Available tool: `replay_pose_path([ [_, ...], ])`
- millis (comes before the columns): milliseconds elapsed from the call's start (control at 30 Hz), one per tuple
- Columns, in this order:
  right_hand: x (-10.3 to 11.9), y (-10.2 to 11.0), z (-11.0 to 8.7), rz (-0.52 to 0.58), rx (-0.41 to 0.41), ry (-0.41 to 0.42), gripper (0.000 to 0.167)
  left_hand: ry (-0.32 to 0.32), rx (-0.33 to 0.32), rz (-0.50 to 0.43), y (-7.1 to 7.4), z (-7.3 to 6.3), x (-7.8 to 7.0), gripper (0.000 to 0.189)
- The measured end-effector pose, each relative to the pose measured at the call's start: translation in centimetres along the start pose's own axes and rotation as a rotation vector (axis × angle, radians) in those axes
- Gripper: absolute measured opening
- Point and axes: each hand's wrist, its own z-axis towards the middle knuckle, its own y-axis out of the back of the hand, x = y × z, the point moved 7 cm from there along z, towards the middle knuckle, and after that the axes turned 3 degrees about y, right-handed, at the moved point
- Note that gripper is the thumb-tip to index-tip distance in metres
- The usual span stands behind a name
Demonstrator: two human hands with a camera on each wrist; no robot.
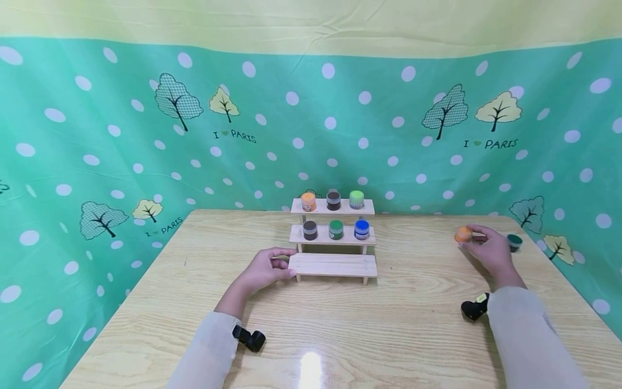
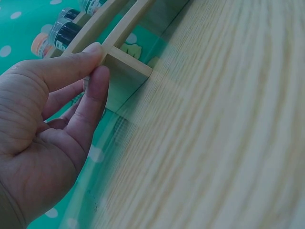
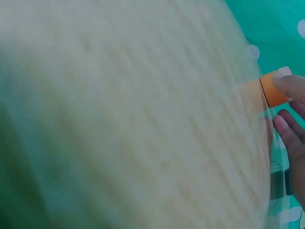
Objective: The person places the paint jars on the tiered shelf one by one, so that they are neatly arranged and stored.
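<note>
A small three-step wooden display rack [image 1: 335, 265] stands on the table. My left hand [image 1: 264, 268] pinches the left end of its lowest step, thumb and fingers at the corner of the board [image 2: 127, 62] in the left wrist view. At the right, my right hand [image 1: 491, 253] holds an orange paint jar [image 1: 463, 234] between thumb and fingers. In the right wrist view the thumb lies against that orange jar [image 3: 274, 90], low at the table. A dark green paint jar [image 1: 514, 242] stands just right of the right hand, partly hidden by it.
On the top step stand an orange jar [image 1: 308, 202], a dark brown jar [image 1: 333, 200] and a light green jar [image 1: 357, 199]. The middle step bears a dark jar [image 1: 310, 230], a green jar [image 1: 336, 230] and a blue jar [image 1: 362, 229]. A dotted green curtain [image 1: 272, 124] hangs behind.
</note>
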Motion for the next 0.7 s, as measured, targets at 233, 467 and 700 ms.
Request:
replay_pose_path([
  [233,-0.2,-0.5,0.8,0.002,0.018,-0.022,0.06,-0.012,0.006,-0.02,0.0,-0.1,-0.1,0.055],
  [467,-0.4,-0.7,1.2,-0.032,0.003,-0.029,0.055,-0.018,0.013,-0.023,-0.1,-0.1,-0.1,0.055],
  [700,-0.6,-0.8,1.2,-0.044,-0.039,-0.014,0.051,-0.016,0.021,-0.029,-0.2,-0.2,-0.3,0.055],
])
